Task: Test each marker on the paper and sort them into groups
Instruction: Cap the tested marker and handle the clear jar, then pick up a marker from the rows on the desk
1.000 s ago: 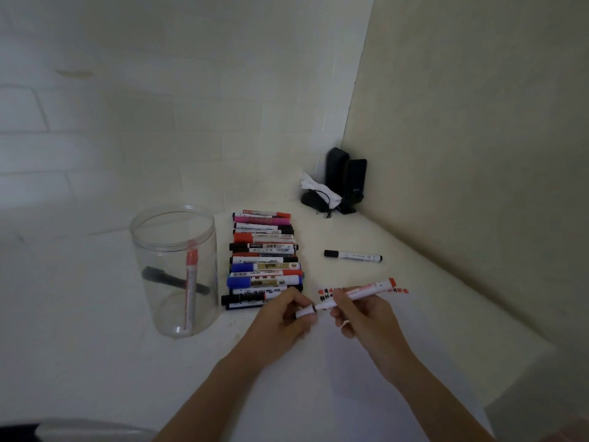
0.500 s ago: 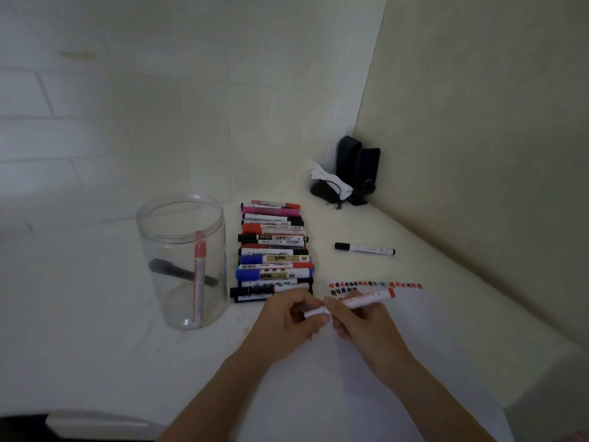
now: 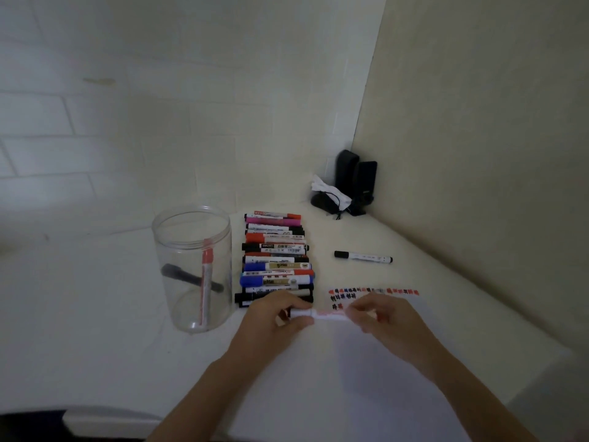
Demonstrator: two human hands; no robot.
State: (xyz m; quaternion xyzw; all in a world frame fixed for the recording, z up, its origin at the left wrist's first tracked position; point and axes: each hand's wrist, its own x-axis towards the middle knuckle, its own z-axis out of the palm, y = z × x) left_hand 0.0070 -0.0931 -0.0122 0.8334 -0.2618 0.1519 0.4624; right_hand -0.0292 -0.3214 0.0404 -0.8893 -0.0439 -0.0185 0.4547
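Together, the left hand [image 3: 274, 317] and right hand [image 3: 382, 317] gripped one marker [image 3: 328, 315] just beside the jar [image 3: 194, 266].

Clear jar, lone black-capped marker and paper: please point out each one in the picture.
Clear jar [image 3: 178, 250], head view, on its left wall.
Lone black-capped marker [image 3: 366, 257], head view, on its white barrel.
Paper [image 3: 366, 378], head view, on its blank middle.

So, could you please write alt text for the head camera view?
Two hands, the left hand and right hand, hold a white marker level over marked paper. Behind lie a row of markers, a clear jar holding two markers, and one lone marker.
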